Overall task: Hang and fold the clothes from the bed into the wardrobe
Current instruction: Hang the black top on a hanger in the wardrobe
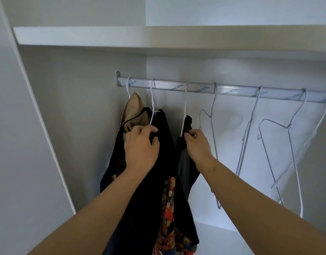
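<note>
L hand (141,146), R hand (198,144) grip black clothes (165,159) on rail (200,88).

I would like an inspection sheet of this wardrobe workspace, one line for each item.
Surface: white wardrobe floor panel, lit at lower right.
Job's things: beige garment, large black garment and narrow black garment on white wire hangers, silver metal rail; red patterned fabric below.
Clutter: empty grey wire hangers to the right.
Hands: left hand grips large black garment; right hand pinches narrow black garment.
Cables: nothing seen.
Surroundings: white shelf above.

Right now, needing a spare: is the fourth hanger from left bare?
Bare: the fourth wire hanger holds no garment; only wire shows.
</note>
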{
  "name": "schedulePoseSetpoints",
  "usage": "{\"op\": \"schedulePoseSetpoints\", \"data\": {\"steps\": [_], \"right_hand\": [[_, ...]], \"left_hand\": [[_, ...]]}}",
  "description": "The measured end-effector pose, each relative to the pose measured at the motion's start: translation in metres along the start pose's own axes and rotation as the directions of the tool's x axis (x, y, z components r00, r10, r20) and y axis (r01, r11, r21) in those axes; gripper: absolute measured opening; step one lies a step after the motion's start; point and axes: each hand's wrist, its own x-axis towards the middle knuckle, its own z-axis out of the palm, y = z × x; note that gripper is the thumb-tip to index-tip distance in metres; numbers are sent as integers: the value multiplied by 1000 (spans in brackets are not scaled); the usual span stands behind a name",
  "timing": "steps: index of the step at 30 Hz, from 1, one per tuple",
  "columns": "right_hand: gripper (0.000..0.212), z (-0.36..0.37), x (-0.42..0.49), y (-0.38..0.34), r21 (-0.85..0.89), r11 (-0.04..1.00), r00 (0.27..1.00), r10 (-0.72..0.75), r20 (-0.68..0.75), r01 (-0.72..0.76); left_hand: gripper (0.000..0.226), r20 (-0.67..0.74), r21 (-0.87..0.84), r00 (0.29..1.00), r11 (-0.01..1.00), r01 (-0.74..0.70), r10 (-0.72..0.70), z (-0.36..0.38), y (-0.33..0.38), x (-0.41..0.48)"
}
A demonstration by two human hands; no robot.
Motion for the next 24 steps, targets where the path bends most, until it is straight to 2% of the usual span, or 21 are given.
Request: {"op": "schedulePoseSetpoints", "data": {"steps": [2, 4, 6, 11, 14, 18, 21, 24], "right_hand": [[31, -10, -19, 5, 86, 996, 1000, 1, -13, 0], [20, -22, -40, 10, 169, 986, 1000, 22, -15, -19], [7, -36, -64, 16, 243, 969, 999, 44, -4, -42], [14, -74, -134, 40, 308, 940, 989, 147, 24, -147], [13, -91, -180, 60, 331, 905, 959, 284, 1, -268], [13, -108, -254, 92, 325, 860, 894, 440, -82, -394], [8, -114, -311, 115, 355, 815, 816, 545, -194, -459], [8, -107, -376, 132, 417, 737, 702, 659, -269, -532]], "left_hand": [[22, 14, -155, 999, 987, -49, 52, -1, 19, -15], [25, 76, -289, 997, 957, -6, 30, 1, 38, -32], [28, 139, -428, 989, 897, 112, -56, 1, 55, -54], [17, 322, -533, 922, 763, 365, -216, 4, 83, -116], [14, 524, -460, 815, 724, 515, -247, 8, 94, -160], [13, 756, -315, 610, 686, 657, -237, 12, 102, -222], [11, 847, -231, 493, 699, 677, -198, 7, 104, -268], [10, 914, -158, 380, 741, 652, -140, -4, 94, -316]]}}
